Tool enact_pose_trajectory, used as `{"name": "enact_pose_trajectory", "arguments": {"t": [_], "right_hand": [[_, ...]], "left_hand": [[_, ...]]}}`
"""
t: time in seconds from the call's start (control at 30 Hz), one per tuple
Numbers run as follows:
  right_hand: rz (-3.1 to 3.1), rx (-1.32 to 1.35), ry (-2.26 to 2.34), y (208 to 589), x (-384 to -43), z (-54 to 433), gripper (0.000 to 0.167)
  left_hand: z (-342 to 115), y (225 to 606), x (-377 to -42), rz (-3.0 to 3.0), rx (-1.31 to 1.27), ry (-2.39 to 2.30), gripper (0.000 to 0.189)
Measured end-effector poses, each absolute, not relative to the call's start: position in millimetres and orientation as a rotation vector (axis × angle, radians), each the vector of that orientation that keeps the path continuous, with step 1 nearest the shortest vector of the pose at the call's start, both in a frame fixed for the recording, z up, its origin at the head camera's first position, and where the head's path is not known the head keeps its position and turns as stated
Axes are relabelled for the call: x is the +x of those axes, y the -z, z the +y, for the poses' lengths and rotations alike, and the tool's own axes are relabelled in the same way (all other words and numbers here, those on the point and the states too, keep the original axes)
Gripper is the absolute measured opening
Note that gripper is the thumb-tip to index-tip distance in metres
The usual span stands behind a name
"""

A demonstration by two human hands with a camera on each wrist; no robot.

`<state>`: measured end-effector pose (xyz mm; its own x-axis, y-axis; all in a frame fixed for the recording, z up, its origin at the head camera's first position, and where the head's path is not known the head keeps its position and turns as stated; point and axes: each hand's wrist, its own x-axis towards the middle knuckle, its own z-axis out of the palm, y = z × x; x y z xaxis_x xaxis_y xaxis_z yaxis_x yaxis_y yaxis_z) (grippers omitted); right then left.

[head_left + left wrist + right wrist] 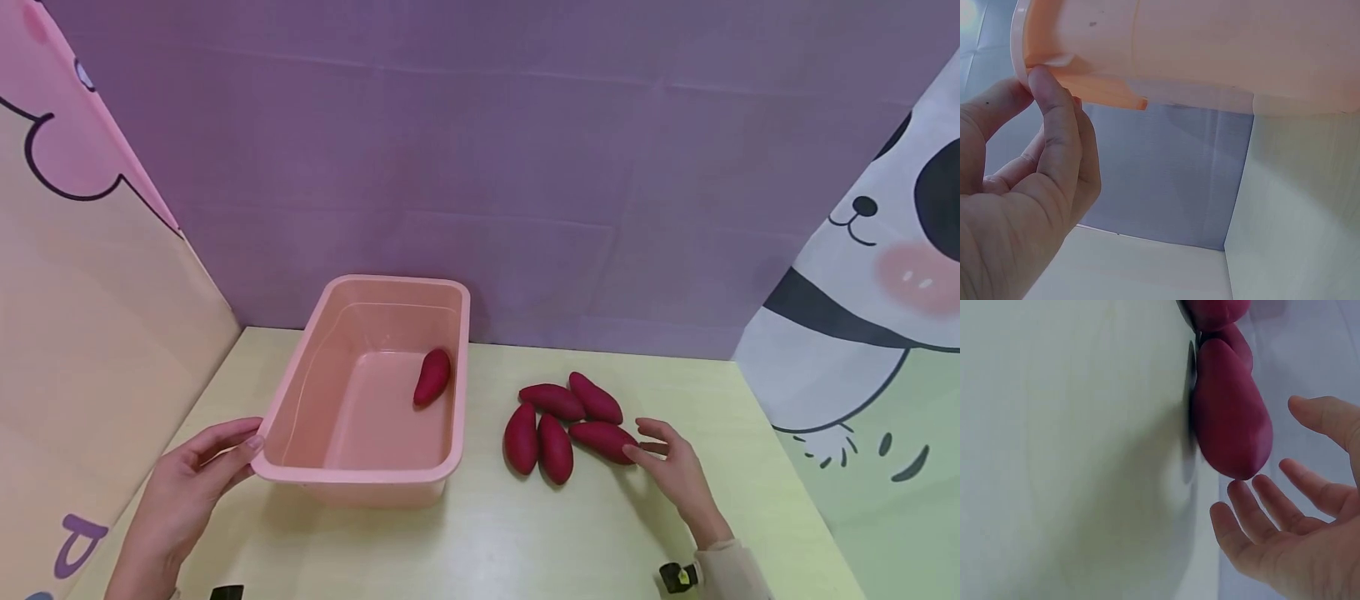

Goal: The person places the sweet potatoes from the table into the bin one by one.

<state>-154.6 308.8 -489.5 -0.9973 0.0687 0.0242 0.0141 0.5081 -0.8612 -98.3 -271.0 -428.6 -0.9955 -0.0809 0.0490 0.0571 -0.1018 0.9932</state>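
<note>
My left hand (183, 487) pinches the near left corner of a pink plastic basin (352, 476), thumb and fingers on its rim; the left wrist view shows this pinch (1050, 106) from below. Inside the basin, by its right wall, lies one dark red sweet potato (432, 378). Several more sweet potatoes lie in a cluster on the table to the right. Nearest my right hand (675, 479) is the cluster's right-hand sweet potato (600, 439). In the right wrist view, the fingers (1244, 503) are spread and loosely bent around the end of that sweet potato (1232, 419), not closed on it.
The pale yellow table (510, 542) ends at a purple cloth backdrop (525, 208). Printed cloth panels stand along both sides, the right one with a panda (847, 325). The basin's right wall stands between its inside and the cluster.
</note>
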Motion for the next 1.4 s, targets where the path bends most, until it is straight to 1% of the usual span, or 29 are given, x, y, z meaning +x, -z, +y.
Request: {"name": "enact_pose_trajectory", "arguments": {"t": [0.1, 0.33, 0.77, 0.9, 1.2, 1.4], "right_hand": [[-2.655, -0.139, -1.638, 495.4, -153.4, 311.1, 0.054], [-2.607, -0.2, -1.827, 504.4, -152.9, 312.2, 0.057], [-2.598, -0.31, -1.899, 507.6, -156.5, 312.7, 0.048], [-2.569, -0.33, -1.922, 506.1, -156.1, 312.6, 0.048], [-2.489, -0.281, -1.99, 495.6, -155.9, 309.8, 0.044], [-2.508, -0.19, -1.988, 483.4, -161.2, 302.9, 0.047]], "left_hand": [[-270.4, 428.1, -97.0, -2.038, 0.03, 2.262, 0.026], [-269.4, 427.6, -95.3, -2.023, 0.018, 2.264, 0.025], [-269.3, 426.9, -95.5, -2.028, 0.036, 2.269, 0.024], [-269.3, 427.6, -96.1, -2.029, 0.026, 2.267, 0.025], [-270.0, 428.6, -98.0, -2.024, -0.019, 2.268, 0.025], [-270.6, 428.4, -98.3, -2.026, -0.02, 2.275, 0.025]]}}
